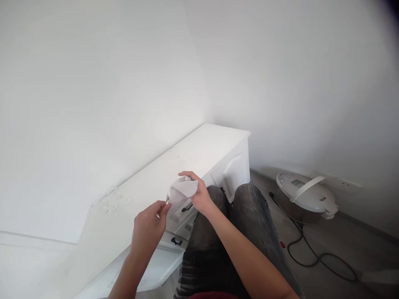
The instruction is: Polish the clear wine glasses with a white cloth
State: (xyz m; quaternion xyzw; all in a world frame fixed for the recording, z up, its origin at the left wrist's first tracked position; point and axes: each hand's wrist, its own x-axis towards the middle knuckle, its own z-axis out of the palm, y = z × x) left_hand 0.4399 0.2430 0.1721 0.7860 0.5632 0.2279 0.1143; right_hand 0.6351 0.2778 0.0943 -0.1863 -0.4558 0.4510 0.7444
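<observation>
Thin, white, folded pouch-like item (182, 193), material unclear, is just below frame centre, near the white cabinet worktop (215, 141). Right hand (201, 197) — grip holding its right side; left hand (148, 226) — narrow grip pinching its lower-left edge. Small white pieces (114, 204) lie scattered at left-centre of the frame.

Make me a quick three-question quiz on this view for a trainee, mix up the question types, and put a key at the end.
1. True or false: the left hand and the right hand both touch the thin white item.
2. Fill in the blank: small white bits lie on top of the white ____.
3. Multiple choice: where is the white-lidded cooker?
A) On the person's lap
B) On the floor
C) In the right hand

Key:
1. True
2. cabinet
3. B
</observation>
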